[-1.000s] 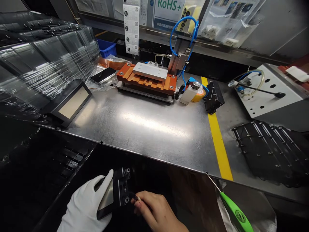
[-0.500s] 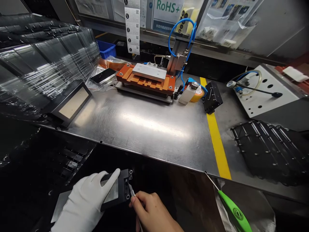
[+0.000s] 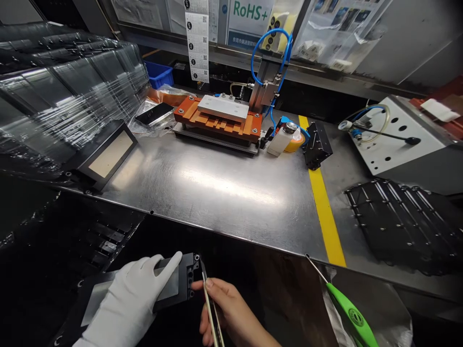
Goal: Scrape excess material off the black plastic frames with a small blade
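Under the clasping left hand (image 3: 132, 296) lies a black frame (image 3: 183, 273); the right hand (image 3: 229, 303) pinches a tool (image 3: 212, 313).

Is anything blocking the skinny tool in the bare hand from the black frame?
Nothing visible is. The right hand holds the slim metal tool, its tip close to the end of the black frame; whether they touch is unclear. The gloved left hand covers the frame's middle, away from that end.

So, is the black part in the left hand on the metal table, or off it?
Off it: the gloved left hand holds the black part in front of the metal table, past its near edge.
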Available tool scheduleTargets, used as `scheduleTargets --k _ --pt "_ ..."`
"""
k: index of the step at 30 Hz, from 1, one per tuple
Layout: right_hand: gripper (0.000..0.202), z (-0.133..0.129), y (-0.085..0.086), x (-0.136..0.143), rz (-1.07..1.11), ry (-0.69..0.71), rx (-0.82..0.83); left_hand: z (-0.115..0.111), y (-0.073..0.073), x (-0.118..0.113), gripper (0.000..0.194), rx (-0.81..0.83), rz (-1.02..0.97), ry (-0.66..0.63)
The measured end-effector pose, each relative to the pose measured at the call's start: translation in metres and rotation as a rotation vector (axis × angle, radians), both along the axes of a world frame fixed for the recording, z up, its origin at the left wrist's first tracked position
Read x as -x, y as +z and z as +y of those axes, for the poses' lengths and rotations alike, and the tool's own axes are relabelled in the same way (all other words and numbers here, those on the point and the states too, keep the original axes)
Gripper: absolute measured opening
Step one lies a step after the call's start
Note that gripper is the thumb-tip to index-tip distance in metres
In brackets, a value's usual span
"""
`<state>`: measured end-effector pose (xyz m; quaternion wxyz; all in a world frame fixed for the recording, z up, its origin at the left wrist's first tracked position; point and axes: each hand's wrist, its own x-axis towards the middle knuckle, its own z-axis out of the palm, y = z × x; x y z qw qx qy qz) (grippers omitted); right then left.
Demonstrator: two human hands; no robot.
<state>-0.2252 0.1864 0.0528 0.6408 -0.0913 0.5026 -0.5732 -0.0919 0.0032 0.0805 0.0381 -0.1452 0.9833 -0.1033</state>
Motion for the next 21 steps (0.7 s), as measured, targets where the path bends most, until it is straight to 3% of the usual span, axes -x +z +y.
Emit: scheduleTargets --k 4,6,8,13,17,21 --pt "0.039 0.013 -0.003 0.018 0.957 0.025 -0.008 -0.001 0.004 -0.001 0.082 -0.119 -0.131 0.082" --pt "0.033 0.015 -0.008 0.022 1.353 0.056 0.005 -0.001 0.006 -0.001 0.084 -0.109 -0.169 0.097" --pt "0.036 0.015 -0.011 0.024 1.567 0.06 0.051 -0.001 0.006 -0.001 0.085 -0.092 -0.178 0.093" --pt "0.043 0.01 -0.011 0.026 1.783 0.039 0.118 -0.002 0.007 -0.005 0.092 -0.071 -0.175 0.062" --pt "0.041 0.008 -0.008 0.031 1.82 0.035 0.145 -0.004 0.014 -0.003 0.082 -0.154 -0.217 0.055" --pt "0.039 0.007 -0.007 0.037 1.811 0.04 0.209 -0.004 0.028 0.005 0.088 -0.239 -0.316 0.054"
